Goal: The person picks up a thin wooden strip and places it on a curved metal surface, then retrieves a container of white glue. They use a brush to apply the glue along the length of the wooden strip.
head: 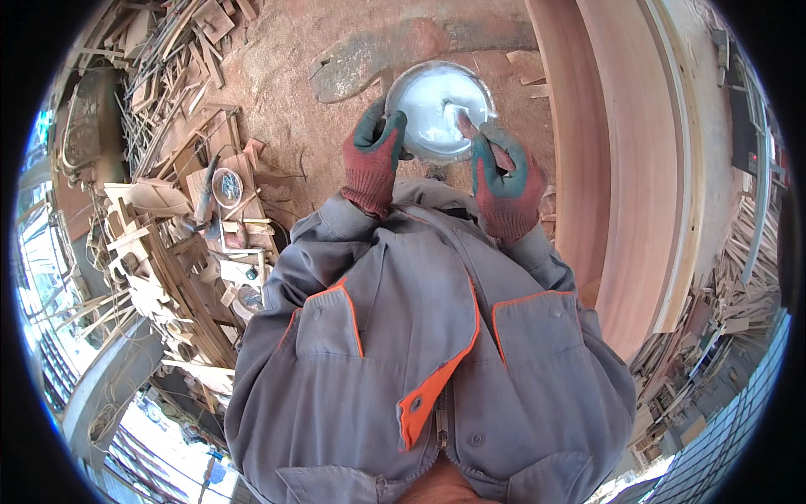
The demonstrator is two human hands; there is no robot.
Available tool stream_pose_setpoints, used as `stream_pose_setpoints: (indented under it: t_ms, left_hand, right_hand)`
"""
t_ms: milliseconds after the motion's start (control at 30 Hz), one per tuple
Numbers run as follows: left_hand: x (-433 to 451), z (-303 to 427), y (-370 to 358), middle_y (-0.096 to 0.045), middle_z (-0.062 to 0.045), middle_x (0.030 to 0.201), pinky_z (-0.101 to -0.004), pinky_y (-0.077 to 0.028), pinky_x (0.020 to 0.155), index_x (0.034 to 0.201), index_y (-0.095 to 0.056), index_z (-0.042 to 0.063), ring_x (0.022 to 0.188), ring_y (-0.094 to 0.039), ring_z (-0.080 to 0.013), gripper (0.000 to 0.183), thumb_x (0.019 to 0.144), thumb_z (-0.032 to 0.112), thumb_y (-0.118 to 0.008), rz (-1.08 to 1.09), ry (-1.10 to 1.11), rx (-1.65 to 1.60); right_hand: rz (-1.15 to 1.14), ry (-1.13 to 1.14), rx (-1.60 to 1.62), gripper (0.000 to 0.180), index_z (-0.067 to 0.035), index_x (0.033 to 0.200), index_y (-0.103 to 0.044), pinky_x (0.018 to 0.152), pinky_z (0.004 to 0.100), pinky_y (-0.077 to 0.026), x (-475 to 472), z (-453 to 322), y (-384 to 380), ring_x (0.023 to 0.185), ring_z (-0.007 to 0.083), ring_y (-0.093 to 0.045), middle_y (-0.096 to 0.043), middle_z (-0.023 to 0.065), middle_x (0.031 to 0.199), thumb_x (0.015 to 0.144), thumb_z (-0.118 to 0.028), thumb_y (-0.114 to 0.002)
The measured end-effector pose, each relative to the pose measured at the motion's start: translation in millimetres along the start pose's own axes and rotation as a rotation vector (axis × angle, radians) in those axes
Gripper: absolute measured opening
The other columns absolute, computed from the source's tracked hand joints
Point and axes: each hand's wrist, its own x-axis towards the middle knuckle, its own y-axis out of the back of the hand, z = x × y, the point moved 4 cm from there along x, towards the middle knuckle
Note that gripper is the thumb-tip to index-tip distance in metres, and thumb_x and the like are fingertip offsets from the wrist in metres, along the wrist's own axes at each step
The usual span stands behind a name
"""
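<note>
A round metal pan (391, 120) holding a white, glossy substance (428, 107) is before me at the top centre. My left hand (376, 151), in a red and green coated work glove, grips its left rim, thumb over the edge. In my right hand (509, 173), gloved the same way, is the handle of a wooden stirring tool (467, 126). Its far end dips into the white stuff, so the tip's shape is hidden. Both forearms are in grey jacket sleeves.
Long reddish-brown wooden boards (642, 157) run along my right. To the left, a cluttered wooden bench (242, 189) carries a tub of metal fasteners (227, 187). Scrap wood (208, 57) is heaped at upper left. A flat grey piece (359, 72) lies on the dusty floor (277, 75) beyond the pan.
</note>
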Motion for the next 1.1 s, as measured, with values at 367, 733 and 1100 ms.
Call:
stream_pose_setpoints:
  t_ms: [367, 733, 1100]
  left_hand:
    - [-14, 23, 6, -0.077, -0.015, 0.094, -0.044, -0.06, 0.07, 0.126, -0.072, 0.015, 0.08, -0.077, -0.0352, 0.039, 0.088, 0.018, -0.08, 0.113, -0.781, 0.838]
    - [-10, -1, 33, -0.064, -0.008, 0.068, -0.0364, -0.053, 0.06, 0.121, -0.073, 0.011, 0.06, -0.066, -0.0185, 0.032, 0.09, 0.018, -0.081, 0.171, -0.289, 0.564]
    - [-29, 2, 46, -0.06, -0.004, 0.066, -0.0334, -0.05, 0.057, 0.12, -0.075, 0.012, 0.058, -0.058, -0.0135, 0.03, 0.091, 0.017, -0.081, 0.174, -0.323, 0.561]
  right_hand:
    - [-0.09, 0.047, -0.128, 0.032, -0.016, 0.117, -0.075, 0.061, 0.0397, -0.057, -13, -37, -44, 0.07, 0.0304, -0.072, -0.073, 0.0078, 0.087, 0.086, -0.02, -0.081]
    - [-0.171, 0.18, -0.216, 0.039, -0.017, 0.123, -0.075, 0.075, 0.0357, -0.06, -6, -46, 0, 0.088, 0.0249, -0.075, -0.075, 0.0052, 0.109, 0.084, -0.014, -0.081]
    - [-0.495, 0.168, -0.21, 0.049, -0.023, 0.126, -0.073, 0.083, 0.0436, -0.06, -24, -40, -19, 0.099, 0.0316, -0.073, -0.073, 0.0068, 0.12, 0.078, -0.022, -0.081]
